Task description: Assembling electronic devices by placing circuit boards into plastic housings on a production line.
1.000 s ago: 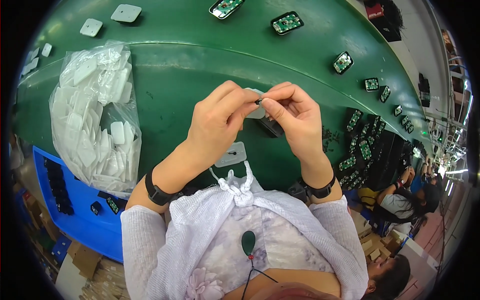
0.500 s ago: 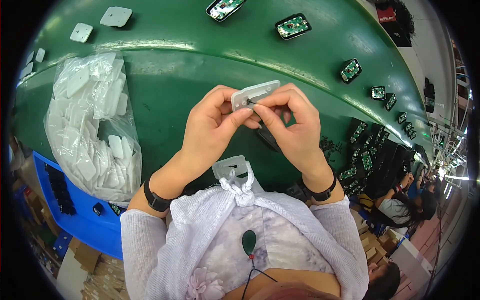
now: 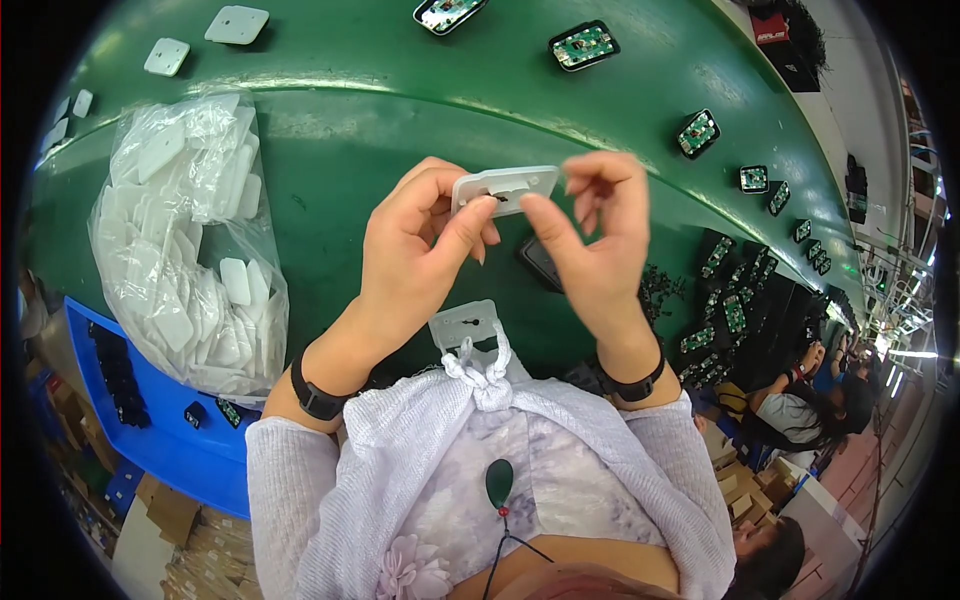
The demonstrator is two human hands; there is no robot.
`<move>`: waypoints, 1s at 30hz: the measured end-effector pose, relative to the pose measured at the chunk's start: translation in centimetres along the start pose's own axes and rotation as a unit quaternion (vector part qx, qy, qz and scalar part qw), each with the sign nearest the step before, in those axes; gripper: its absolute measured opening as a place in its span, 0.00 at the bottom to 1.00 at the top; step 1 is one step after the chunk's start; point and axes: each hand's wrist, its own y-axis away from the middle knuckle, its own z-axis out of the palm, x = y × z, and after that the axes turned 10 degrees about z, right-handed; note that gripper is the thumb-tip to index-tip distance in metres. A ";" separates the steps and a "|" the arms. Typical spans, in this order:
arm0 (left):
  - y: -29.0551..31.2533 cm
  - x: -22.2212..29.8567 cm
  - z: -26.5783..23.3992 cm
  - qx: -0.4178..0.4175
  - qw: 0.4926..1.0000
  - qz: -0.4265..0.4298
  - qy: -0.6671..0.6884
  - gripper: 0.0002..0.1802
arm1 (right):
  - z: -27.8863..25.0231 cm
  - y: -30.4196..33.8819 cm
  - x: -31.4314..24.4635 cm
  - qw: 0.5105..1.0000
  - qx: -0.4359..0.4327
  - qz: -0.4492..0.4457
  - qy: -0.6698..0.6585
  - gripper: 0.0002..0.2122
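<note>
My left hand (image 3: 412, 235) pinches a white plastic cover (image 3: 532, 182) with rounded corners above the green table. A small black part (image 3: 501, 198) sits at the middle of its inner face, partly behind my left thumb. At the cover's right end is my right hand (image 3: 608, 228), its thumb and fingers spread apart and somewhat blurred; its thumb tip is at the cover's lower edge. A black housing (image 3: 541, 262) lies behind my right thumb, partly hidden. Close to my body lies another white cover (image 3: 462, 323) with a black part in it.
At left, a clear bag of white covers (image 3: 170, 260) lies beside a blue tray (image 3: 175, 450). Black housings with green circuit boards (image 3: 584, 46) stand along the far strip. Small black parts (image 3: 660, 292) and more circuit boards (image 3: 735, 313) lie right. Another person (image 3: 795, 412) sits farther right.
My right fingers have parted and drawn back to the right from the black part. The left hand still holds the cover, moved slightly left. Housings on the far strip have shifted slightly left and up.
</note>
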 end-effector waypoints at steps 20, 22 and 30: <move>-0.8 -1.3 -4.6 0.086 0.996 -0.040 -0.004 0.09 | 1.3 -5.1 1.7 0.936 -0.314 0.134 -0.080 0.10; -1.9 -1.9 -6.1 0.102 0.935 0.005 -0.340 0.06 | 2.8 -9.5 1.4 0.909 -0.114 -0.306 0.259 0.13; -2.9 -3.0 -6.1 0.054 0.831 0.154 -0.532 0.11 | 8.7 -21.5 3.6 0.813 -0.214 -0.371 0.394 0.23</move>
